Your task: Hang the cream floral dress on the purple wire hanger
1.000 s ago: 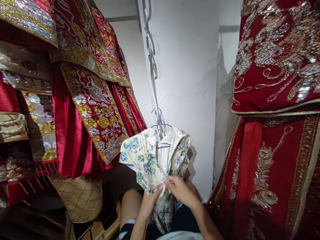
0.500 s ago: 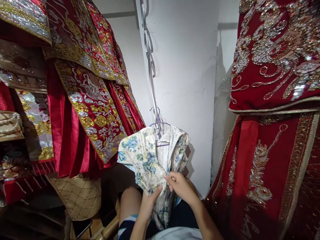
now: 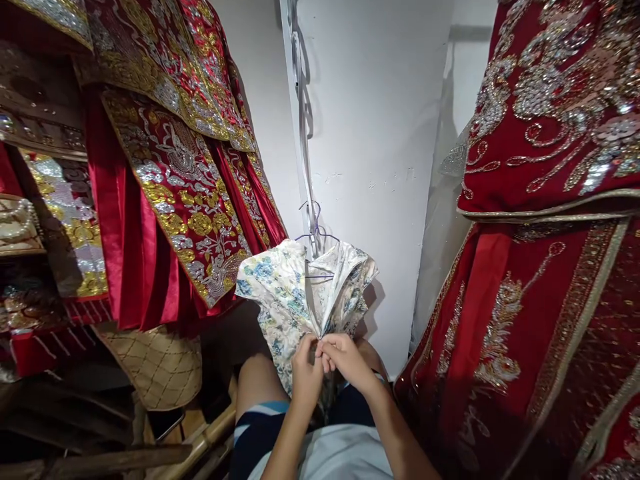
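A cream short-sleeved garment (image 3: 280, 287) with blue and yellow flowers hangs in front of me, its front open in a V at the neck. A thin purple hanger (image 3: 320, 275) holds it up by the shoulders. At the bottom of the V, my left hand (image 3: 307, 373) pinches the garment's front edge. My right hand (image 3: 345, 360) is closed on the same spot, its fingertips touching those of the left. Whatever fastening lies between the fingertips is too small to make out. The lower garment hangs down between my knees, partly hidden by my hands.
Red gowns (image 3: 175, 200) with gold and silver embroidery hang at the left. Another beaded red gown (image 3: 545, 153) hangs close on the right. A white notched metal strip (image 3: 300, 127) runs down the pale wall (image 3: 370, 133). Bamboo-like poles (image 3: 215, 437) are at lower left.
My left hand has moved up from the lower left part of the garment to meet my right hand at the front opening. The view has shifted slightly.
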`<state>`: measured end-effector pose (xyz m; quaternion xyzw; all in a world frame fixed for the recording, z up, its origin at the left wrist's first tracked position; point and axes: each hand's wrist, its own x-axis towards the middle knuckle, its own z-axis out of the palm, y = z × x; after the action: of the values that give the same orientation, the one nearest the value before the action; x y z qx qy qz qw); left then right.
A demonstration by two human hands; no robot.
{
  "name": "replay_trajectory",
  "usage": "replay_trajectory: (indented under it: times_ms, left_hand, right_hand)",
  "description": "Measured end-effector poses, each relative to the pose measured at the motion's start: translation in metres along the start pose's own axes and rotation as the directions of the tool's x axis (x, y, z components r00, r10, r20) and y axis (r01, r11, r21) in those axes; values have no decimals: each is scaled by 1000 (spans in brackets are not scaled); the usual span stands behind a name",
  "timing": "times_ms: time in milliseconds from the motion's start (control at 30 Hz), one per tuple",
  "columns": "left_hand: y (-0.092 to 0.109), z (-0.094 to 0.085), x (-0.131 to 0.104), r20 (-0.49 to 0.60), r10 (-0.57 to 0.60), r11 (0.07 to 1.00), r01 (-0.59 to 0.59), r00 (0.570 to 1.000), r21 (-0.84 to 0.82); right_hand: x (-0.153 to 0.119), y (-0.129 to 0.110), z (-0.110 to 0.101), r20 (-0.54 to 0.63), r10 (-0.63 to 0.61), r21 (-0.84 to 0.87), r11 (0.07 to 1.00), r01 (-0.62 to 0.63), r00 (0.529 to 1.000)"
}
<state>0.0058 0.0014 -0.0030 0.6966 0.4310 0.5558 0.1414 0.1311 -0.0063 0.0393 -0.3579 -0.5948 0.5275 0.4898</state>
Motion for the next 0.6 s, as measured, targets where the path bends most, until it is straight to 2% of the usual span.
replay_trajectory:
  times_ms: [67,167,200,367,500,600]
  left_hand:
    - [4,4,1,55,-19,1000,19,998,4]
    - [5,-2,1,129,-25,997,17,991,69]
    - [4,-5,1,157,-31,995,16,987,97]
    - [-9,-22,0,300,-35,963,-48,953,266]
    - [-12,-32,12,392,-37,921,-120,919,370]
    - [2,-41,37,430,8,952,-139,903,274]
  right_hand:
    - [4,-6,-1,-24,15,61,998,-13,1000]
    - [22,-26,-14,-151,26,186,983,3,988]
    - [33,-36,-20,-198,25,223,975,20,980]
    - [93,-104,-41,-229,26,269,962,37,973]
    - [112,-144,-32,-276,-51,240,963,120,960]
    - [104,-150,-21,-233,-150,118,976,181,961]
